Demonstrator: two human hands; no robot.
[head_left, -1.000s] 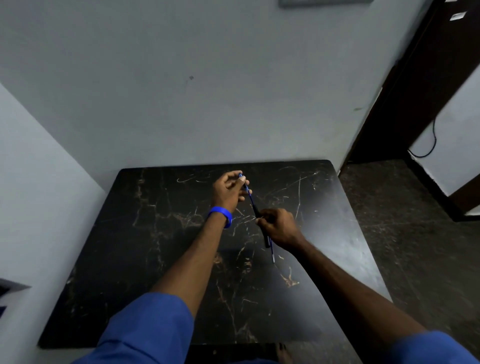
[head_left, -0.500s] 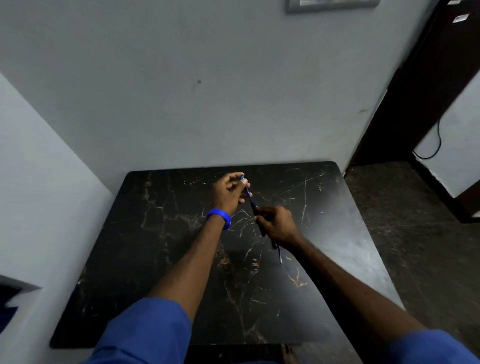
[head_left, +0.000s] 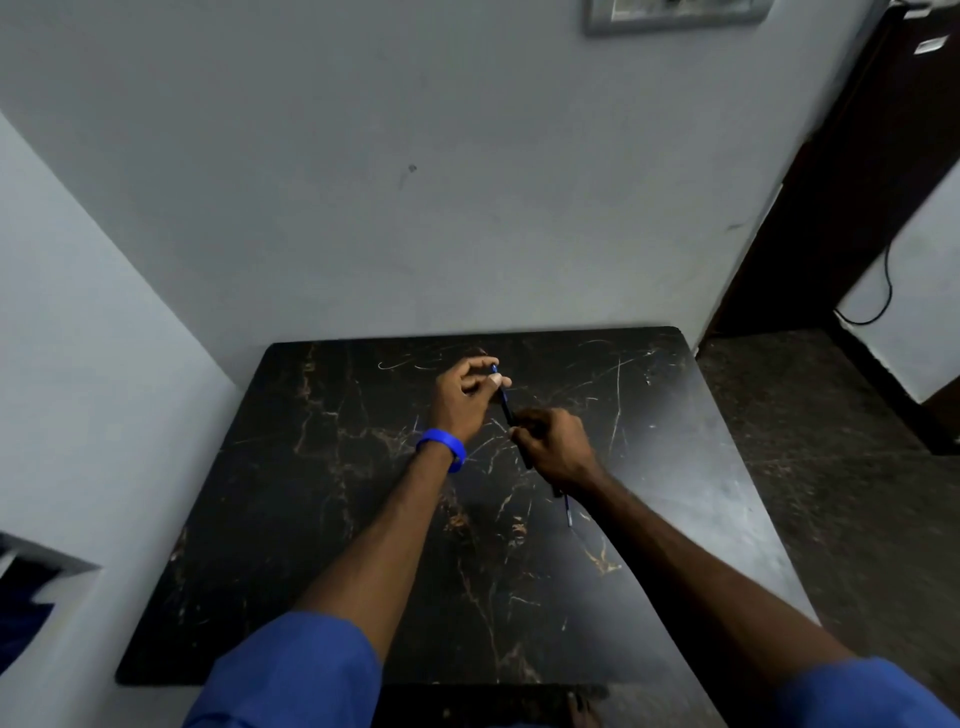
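Observation:
A thin dark pen (head_left: 505, 402) with a blue far tip is held above the black marble table (head_left: 311, 519). My left hand (head_left: 465, 397), with a blue band on its wrist, pinches the pen's far end between thumb and fingers. My right hand (head_left: 553, 444) grips the pen's middle, and the near end of the pen, thin and blue, pokes out below this hand. Both hands hover over the table's far half. Where the pen passes through my right fist, it is hidden.
The table stands in a corner, with grey walls (head_left: 363, 182) behind and to the left. To the right lies dark stone floor (head_left: 831, 441) and a dark door frame (head_left: 857, 182) with a black cable. A framed picture (head_left: 675, 13) hangs high on the wall.
Both hands keep their hold on the pen and stay close together. The view has tilted upward a little, showing more of the wall and the picture frame.

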